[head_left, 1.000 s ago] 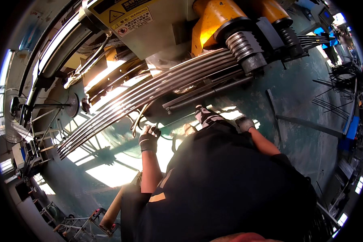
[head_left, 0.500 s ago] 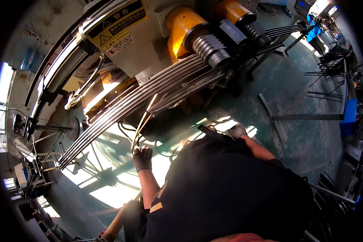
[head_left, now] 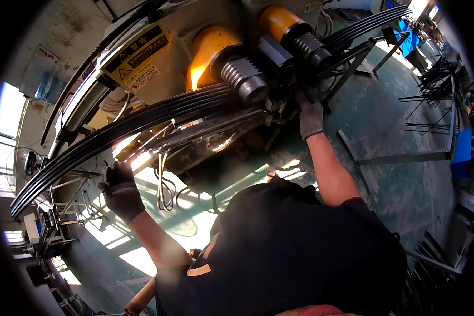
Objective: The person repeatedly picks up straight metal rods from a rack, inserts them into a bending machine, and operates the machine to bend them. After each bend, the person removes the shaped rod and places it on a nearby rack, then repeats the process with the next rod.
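Observation:
A bundle of long dark metal rods (head_left: 126,126) runs across the yellow-and-grey machine, bowing down toward the far left. My left hand (head_left: 124,194), in a dark glove, is raised just below the rods. Its fingers are loosely bent and apart, with nothing visible in them. My right hand (head_left: 311,117), in a grey glove, reaches up under the ribbed metal rollers (head_left: 245,79) at the machine's front. Shadow and machine parts hide its fingertips. Looped cables (head_left: 165,189) hang between my hands, below a long coil spring (head_left: 181,138).
Yellow housings (head_left: 216,45) carry the rollers, beside a yellow warning plate (head_left: 137,58). A metal frame (head_left: 405,158) lies on the green floor at right. Stacked dark rods (head_left: 440,79) and a blue box (head_left: 461,152) stand farther right. A fan (head_left: 29,163) is at left.
My left hand has left the hanging cables and moved up and left to the rods. My right hand has risen from beside my body to the machine. The rods look darker and reach farther left.

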Tool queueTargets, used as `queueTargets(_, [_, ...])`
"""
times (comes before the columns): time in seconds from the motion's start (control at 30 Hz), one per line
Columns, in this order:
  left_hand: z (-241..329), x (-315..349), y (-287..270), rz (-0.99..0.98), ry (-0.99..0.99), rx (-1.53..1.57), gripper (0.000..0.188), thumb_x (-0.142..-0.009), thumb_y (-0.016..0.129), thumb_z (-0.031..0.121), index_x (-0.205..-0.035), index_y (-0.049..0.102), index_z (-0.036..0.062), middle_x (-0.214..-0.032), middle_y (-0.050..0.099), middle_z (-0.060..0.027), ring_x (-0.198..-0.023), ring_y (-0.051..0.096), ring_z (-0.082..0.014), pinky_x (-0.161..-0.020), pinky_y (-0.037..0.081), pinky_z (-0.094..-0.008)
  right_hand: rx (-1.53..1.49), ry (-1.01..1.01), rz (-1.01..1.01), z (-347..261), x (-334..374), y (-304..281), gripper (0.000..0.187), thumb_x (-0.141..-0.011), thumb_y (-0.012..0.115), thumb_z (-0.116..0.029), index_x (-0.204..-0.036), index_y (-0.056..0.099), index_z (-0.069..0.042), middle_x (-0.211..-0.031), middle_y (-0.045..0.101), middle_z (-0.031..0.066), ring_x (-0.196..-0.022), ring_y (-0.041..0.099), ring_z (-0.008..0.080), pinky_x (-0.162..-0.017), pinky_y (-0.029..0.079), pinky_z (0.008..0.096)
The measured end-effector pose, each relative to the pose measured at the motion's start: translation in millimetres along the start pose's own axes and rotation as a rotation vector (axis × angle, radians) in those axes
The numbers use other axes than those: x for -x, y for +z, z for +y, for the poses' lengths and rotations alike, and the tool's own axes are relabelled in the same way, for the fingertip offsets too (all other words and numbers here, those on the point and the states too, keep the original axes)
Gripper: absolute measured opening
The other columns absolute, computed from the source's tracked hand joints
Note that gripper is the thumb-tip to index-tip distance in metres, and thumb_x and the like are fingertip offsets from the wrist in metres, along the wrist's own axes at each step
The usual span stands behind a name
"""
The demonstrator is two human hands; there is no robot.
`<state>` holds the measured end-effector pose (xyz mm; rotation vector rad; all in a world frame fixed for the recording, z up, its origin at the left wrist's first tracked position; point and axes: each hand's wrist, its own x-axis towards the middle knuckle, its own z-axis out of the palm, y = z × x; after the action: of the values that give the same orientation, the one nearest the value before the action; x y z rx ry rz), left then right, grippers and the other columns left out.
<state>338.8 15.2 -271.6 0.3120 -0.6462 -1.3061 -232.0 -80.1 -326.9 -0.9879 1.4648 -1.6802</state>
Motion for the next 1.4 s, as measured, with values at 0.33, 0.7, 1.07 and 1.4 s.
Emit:
queueTargets(0.33, [19, -130, 258, 0.005, 0.404, -0.726, 0.056, -0.104, 0.057, 0.038, -0.137, 0.053, -0.0070, -0.131, 0.063, -0.0235, -0.121, 0.062, -0.0304, -0.111, 0.046, -0.0486, -0.172, 0.378, 0.149, -43, -74, 33, 0.048, -0.098, 0.066, -0.027, -0.136, 0.060, 0.001, -0.130, 0.067, 0.0118, -0.115, 0.063, 0.0204, -0.098, 0.048, 0.0343])
queueTargets(0.7, [-69, -218, 377, -0.336, 0.325, -1.003, 0.030, -0.095, 0.069, 0.010, -0.124, 0.068, 0.0012, -0.110, 0.075, -0.0149, -0.099, 0.074, -0.0234, -0.094, 0.059, -0.0341, -0.511, 0.270, 0.094, 18, -130, 42, 0.024, -0.094, 0.069, -0.016, -0.116, 0.068, -0.006, -0.097, 0.070, 0.0045, -0.079, 0.067, 0.0175, -0.068, 0.054, 0.0344])
queueTargets(1.07, [-157, -186, 449, -0.105, 0.323, -1.215, 0.012, -0.094, 0.068, 0.020, -0.093, 0.062, 0.0094, -0.075, 0.057, 0.0011, -0.064, 0.055, -0.0114, -0.057, 0.043, -0.0282, -0.641, 0.411, -0.037, -7, -113, 37, 0.016, -0.093, 0.072, -0.014, -0.106, 0.068, -0.006, -0.083, 0.067, 0.0056, -0.062, 0.065, 0.0177, -0.053, 0.051, 0.0316])
queueTargets(1.4, [-163, -181, 448, -0.144, 0.392, -1.212, 0.012, -0.094, 0.067, 0.020, -0.095, 0.063, 0.0093, -0.078, 0.057, 0.0004, -0.076, 0.056, -0.0133, -0.069, 0.044, -0.0306, -0.731, 0.383, 0.081, -1, -131, 43, 0.017, -0.087, 0.079, -0.007, -0.099, 0.067, -0.006, -0.079, 0.064, 0.0057, -0.053, 0.061, 0.0182, -0.045, 0.054, 0.0294])
